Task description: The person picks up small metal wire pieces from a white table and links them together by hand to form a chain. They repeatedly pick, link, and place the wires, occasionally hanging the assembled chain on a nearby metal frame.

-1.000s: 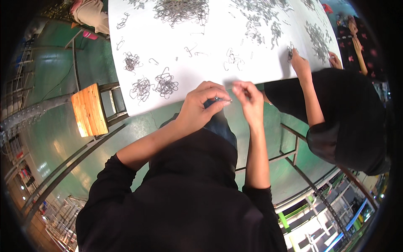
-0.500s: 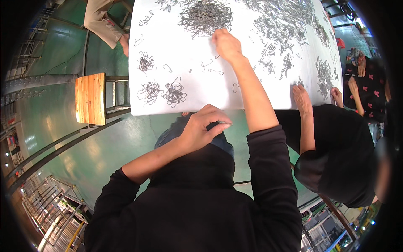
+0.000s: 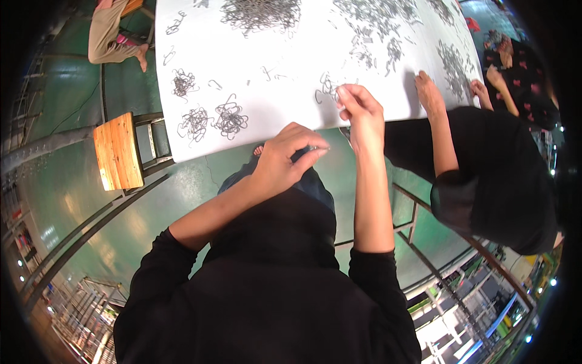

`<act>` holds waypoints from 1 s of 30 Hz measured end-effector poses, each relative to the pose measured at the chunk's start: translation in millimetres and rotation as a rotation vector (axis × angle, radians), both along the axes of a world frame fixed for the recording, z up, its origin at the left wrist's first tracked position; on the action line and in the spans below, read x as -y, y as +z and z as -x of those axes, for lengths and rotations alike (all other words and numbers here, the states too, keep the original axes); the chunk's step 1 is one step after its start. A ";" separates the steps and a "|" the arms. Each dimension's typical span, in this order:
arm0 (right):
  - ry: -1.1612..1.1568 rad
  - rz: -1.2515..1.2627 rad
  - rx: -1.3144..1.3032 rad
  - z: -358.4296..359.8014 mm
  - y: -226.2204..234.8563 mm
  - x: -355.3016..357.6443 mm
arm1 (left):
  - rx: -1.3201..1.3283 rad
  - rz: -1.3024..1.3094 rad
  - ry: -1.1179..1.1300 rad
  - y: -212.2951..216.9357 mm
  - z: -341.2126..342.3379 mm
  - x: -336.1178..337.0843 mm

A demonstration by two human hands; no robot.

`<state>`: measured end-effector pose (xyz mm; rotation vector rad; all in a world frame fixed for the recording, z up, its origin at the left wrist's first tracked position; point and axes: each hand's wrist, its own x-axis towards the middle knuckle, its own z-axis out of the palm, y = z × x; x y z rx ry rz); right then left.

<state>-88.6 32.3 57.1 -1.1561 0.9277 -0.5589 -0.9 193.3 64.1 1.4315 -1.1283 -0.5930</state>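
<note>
My left hand [image 3: 290,156] hovers just off the near edge of the white table [image 3: 279,57], fingers pinched on a thin grey wire piece [image 3: 322,149]. My right hand [image 3: 359,108] is over the table's edge, thumb and fingers pinched on a small bent wire piece [image 3: 329,93] at a little tangle. The two hands are a short gap apart. Sorted wire bundles [image 3: 229,117] lie to the left of my hands. My own dark clothing fills the lower part of the view.
Large heaps of loose grey wire pieces [image 3: 260,12] cover the far table. A person in black [image 3: 497,176] works at my right, one hand [image 3: 427,91] on the table. A wooden stool [image 3: 116,150] stands left. Another person [image 3: 112,33] sits at top left.
My right hand has drawn back from far out on the table toward the near edge, now pinching a wire piece. My left hand stayed near the edge.
</note>
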 end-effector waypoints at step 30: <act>-0.399 0.328 0.153 71.2 8.1 -64.9 | 0.699 -0.460 0.258 -118.6 -40.1 209.5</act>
